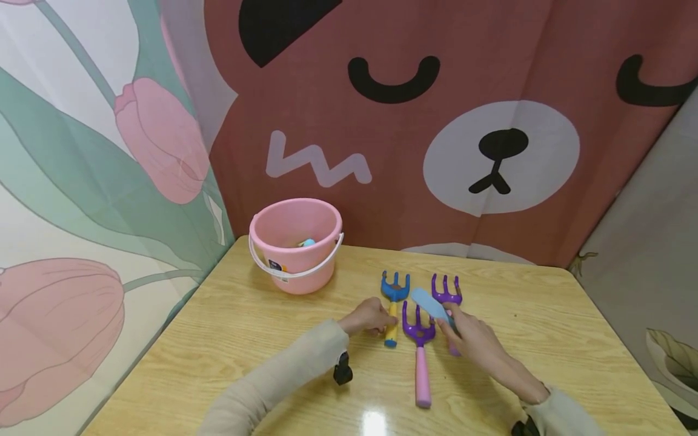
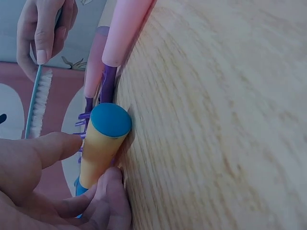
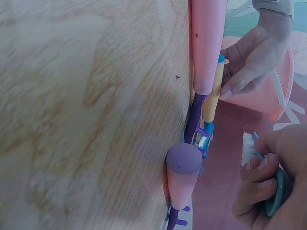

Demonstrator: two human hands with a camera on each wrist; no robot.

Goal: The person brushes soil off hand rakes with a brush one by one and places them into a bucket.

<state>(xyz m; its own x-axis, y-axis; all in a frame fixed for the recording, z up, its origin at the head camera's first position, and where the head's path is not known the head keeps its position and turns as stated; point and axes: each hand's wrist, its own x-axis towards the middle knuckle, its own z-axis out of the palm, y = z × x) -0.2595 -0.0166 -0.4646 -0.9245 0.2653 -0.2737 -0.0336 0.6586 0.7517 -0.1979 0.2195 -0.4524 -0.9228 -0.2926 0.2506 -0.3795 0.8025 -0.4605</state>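
Near purple fork (image 1: 421, 363): between your two hands' fingers, pink handle toward you.
Right hand (image 1: 480, 342): your fingers curled narrow, gripping the light-blue brush (image 1: 429, 304).
Brush head: juts past those fingertips, white bristles down.
Left hand (image 1: 368, 316): your fingers pinch the yellow handle of the blue fork (image 1: 393, 310).
Blue tines: beyond your left fingers.
Far purple fork (image 1: 447, 297): partly hidden by your right hand; contact cannot be told.
Pink bucket (image 1: 305, 259): beyond your left fingers, leftward.

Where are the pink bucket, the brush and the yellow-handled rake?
Pink bucket (image 1: 308, 258): head view, on its outer front wall.
Brush (image 1: 429, 304): head view, on its light blue back.
Yellow-handled rake (image 2: 100, 157): left wrist view, on its handle.
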